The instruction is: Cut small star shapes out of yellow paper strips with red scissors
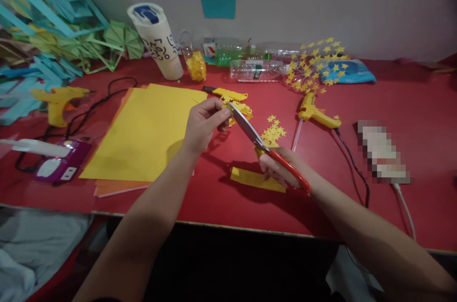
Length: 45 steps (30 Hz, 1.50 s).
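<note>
My left hand [206, 123] pinches a small piece of yellow paper [227, 106] between thumb and fingers. Red-handled scissors [255, 138] are gripped in my right hand [280, 166], their blade tips touching or right beside that paper. Whether the blades are cutting into it I cannot tell. Below the scissors a yellow paper strip [255, 180] lies on the red table, partly hidden by my right hand. A pile of small yellow paper stars [273, 133] sits just beyond the scissors. Behind my left fingers lie yellow scraps and a yellow utility knife [230, 94].
Yellow sheets [143, 131] over orange ones lie left. Glue guns [59, 102] [317, 114] with cords flank the work. A purple power socket [60, 164], a white tumbler [159, 43], plastic bottles [255, 70], a star-tipped cluster [314, 66] and a phone [383, 152] stand or lie around.
</note>
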Motion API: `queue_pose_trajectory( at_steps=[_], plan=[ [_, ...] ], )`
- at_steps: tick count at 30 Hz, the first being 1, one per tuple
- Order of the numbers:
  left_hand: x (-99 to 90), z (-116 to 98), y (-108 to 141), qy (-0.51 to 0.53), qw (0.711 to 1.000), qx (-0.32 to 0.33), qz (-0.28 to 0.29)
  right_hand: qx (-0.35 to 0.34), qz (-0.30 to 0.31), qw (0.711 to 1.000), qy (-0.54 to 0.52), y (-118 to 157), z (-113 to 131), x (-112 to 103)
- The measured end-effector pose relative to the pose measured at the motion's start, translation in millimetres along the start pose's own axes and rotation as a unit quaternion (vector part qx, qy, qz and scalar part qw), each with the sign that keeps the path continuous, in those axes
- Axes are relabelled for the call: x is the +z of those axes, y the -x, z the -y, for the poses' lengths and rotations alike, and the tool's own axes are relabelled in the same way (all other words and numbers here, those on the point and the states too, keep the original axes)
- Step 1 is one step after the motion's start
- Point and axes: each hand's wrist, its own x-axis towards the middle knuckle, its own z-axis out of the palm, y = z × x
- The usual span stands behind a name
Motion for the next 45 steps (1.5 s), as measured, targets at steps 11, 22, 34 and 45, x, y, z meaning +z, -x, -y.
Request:
queue_pose_trajectory(
  at_steps=[11, 22, 34, 45],
  plan=[
    [-2.6, 1, -1, 0.005, 1.0, -0.001, 0.006, -0.048, 0.019, 0.999, 0.001, 0, -2, -4],
    [-6.2, 2, -2, 0.001, 1.0, -0.003, 0.007, -0.062, 0.022, 0.998, 0.008, 0, -2, -8],
    [-9.4, 3, -4, 0.001, 1.0, -0.019, 0.02, -0.038, 0.013, 0.999, 0.03, -2, -2, -7],
    [-11.2, 0, -5, 0.017, 0.999, -0.027, 0.033, -0.032, 0.008, 0.999, 0.024, 2, 9, -9]
  ],
)
